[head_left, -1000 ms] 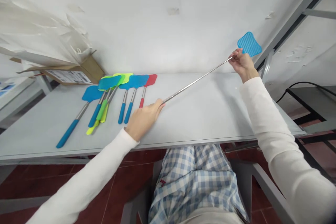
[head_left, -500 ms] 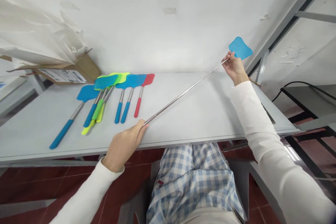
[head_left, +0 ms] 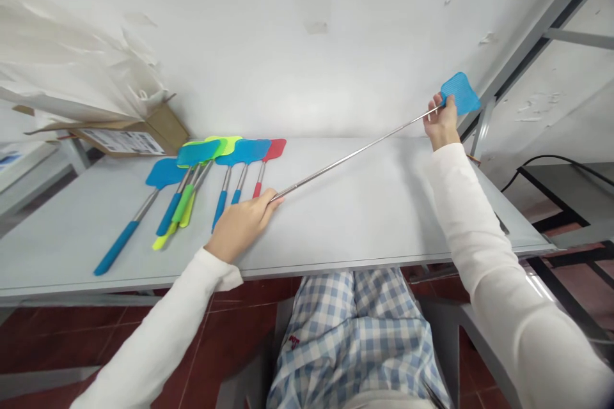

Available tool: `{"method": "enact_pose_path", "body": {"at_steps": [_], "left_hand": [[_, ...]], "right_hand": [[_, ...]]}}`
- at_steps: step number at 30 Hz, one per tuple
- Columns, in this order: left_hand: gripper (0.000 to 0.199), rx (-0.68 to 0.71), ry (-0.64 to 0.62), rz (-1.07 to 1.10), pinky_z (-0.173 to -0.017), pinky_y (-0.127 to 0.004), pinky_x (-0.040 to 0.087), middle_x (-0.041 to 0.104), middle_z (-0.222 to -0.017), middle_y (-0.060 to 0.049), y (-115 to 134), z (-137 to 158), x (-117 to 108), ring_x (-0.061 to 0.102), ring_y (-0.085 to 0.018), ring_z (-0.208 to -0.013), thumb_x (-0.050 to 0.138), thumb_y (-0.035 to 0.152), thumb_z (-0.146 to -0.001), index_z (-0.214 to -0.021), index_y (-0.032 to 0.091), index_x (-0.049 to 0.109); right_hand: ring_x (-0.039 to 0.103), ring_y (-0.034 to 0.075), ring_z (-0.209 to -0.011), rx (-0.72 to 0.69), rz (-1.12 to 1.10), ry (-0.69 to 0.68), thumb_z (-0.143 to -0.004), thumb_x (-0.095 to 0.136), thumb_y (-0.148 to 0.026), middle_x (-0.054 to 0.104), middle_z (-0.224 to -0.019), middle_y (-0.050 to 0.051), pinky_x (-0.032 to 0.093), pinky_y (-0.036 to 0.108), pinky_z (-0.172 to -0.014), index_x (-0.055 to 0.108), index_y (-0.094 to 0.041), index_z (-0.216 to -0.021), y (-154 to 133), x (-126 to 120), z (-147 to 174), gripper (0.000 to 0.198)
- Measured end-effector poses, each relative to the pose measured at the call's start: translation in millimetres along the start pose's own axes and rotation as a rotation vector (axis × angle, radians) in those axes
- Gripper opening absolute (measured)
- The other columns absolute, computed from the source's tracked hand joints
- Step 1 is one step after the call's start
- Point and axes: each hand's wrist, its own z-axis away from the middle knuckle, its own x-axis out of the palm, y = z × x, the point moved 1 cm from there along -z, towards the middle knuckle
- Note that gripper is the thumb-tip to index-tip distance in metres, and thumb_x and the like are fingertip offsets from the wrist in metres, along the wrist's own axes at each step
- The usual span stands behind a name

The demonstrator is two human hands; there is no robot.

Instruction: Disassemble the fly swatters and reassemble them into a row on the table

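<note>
Swatter (head_left: 462, 93) held extended: left hand (head_left: 244, 222) round the rod (head_left: 355, 153), right hand (head_left: 444, 123) pinching by the head (head_left: 464, 91); sliding it likely needs both.

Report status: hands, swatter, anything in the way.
Left hand gripping swatter; right hand at its head end. Rod extended, slanting. Possible obstruction: other swatters beside left hand.

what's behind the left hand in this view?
Tops of a red handle and a blue handle show past the left hand; it covers their lower ends. The near end of the held swatter is hidden too.
</note>
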Motion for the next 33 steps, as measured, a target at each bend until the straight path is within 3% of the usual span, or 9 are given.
{"method": "enact_pose_path", "body": {"at_steps": [4, 7, 10, 15, 19, 23, 29, 33], "left_hand": [[0.04, -0.001, -0.022, -0.033, -0.053, -0.027, 0.031, 0.075, -0.084, -0.009, 6.6, -10.3, -5.2, 0.071, -0.025, -0.075, 0.028, 0.042, -0.104, -0.111, 0.02, 0.061], [0.044, 0.026, -0.011, -0.019, -0.053, -0.028, 0.033, 0.075, -0.081, -0.01, 23.4, -17.3, -8.4, 0.072, -0.026, -0.075, 0.026, 0.044, -0.104, -0.111, 0.018, 0.06], [0.046, 0.034, 0.001, 0.025, -0.054, -0.028, 0.032, 0.075, -0.08, -0.011, 40.7, -24.2, -10.8, 0.072, -0.027, -0.076, 0.023, 0.044, -0.105, -0.113, 0.017, 0.059], [0.043, 0.032, 0.004, 0.123, -0.055, -0.028, 0.032, 0.075, -0.082, -0.01, 64.7, -29.7, -13.0, 0.072, -0.026, -0.077, 0.023, 0.044, -0.105, -0.113, 0.018, 0.057], [0.041, 0.002, 0.014, 0.266, -0.058, -0.029, 0.036, 0.075, -0.084, -0.01, 90.4, -33.3, -15.8, 0.072, -0.027, -0.077, 0.024, 0.042, -0.106, -0.11, 0.019, 0.057], [0.036, -0.055, 0.068, 0.479, -0.064, -0.03, 0.041, 0.074, -0.087, -0.01, 104.2, -34.6, -13.2, 0.072, -0.026, -0.081, 0.026, 0.037, -0.106, -0.106, 0.018, 0.057], [0.031, -0.092, 0.133, 0.876, -0.064, -0.028, 0.043, 0.069, -0.079, -0.004, 86.4, -21.4, 1.0, 0.064, -0.019, -0.067, 0.035, 0.041, -0.102, -0.093, 0.02, 0.057], [0.029, -0.138, 0.145, 1.078, -0.06, -0.024, 0.043, 0.066, -0.076, -0.001, 58.1, -6.9, 2.1, 0.058, -0.015, -0.064, 0.046, 0.045, -0.095, -0.101, 0.02, 0.057]], "right_hand": [[0.066, 0.012, -0.086, -0.056, 0.113, 0.011, -0.102, 0.028, -0.041, 0.068, -0.077, -0.004, 0.045, 0.027, -0.075, 0.054, -0.026, -0.076, 6.5, 4.2, 13.9, 0.04], [0.067, 0.01, -0.089, -0.014, 0.043, 0.021, -0.102, 0.03, -0.042, 0.071, -0.087, -0.004, 0.043, 0.026, -0.076, 0.059, -0.024, -0.084, 21.8, 23.4, 51.4, 0.038], [0.069, 0.011, -0.089, -0.069, 0.05, -0.029, -0.1, 0.029, -0.052, 0.071, -0.089, 0.0, 0.044, 0.025, -0.075, 0.061, -0.021, -0.086, 39.0, 40.4, 94.0, 0.047], [0.068, 0.019, -0.106, -0.158, 0.176, -0.17, -0.09, 0.024, -0.076, 0.073, -0.1, 0.008, 0.047, 0.03, -0.079, 0.061, -0.021, -0.089, 58.0, 48.1, 157.3, 0.067], [0.065, 0.025, -0.114, -0.037, 0.181, -0.303, -0.087, 0.027, -0.081, 0.075, -0.108, 0.012, 0.048, 0.038, -0.088, 0.061, -0.022, -0.099, 71.1, 58.9, 220.3, 0.069], [0.063, 0.027, -0.117, -0.041, 0.223, -0.456, -0.089, 0.021, -0.081, 0.076, -0.107, 0.013, 0.047, 0.042, -0.095, 0.063, -0.022, -0.099, 73.4, 71.3, 272.2, 0.073], [0.068, 0.024, -0.098, 0.131, 0.204, -0.72, -0.088, 0.029, -0.081, 0.076, -0.106, 0.012, 0.051, 0.039, -0.086, 0.067, -0.022, -0.099, 68.4, 73.3, 284.2, 0.071], [0.066, 0.022, -0.103, 0.202, 0.263, -1.065, -0.09, 0.049, -0.07, 0.072, -0.12, 0.009, 0.051, 0.035, -0.081, 0.068, -0.024, -0.112, 69.2, 51.2, 267.1, 0.054]]}}
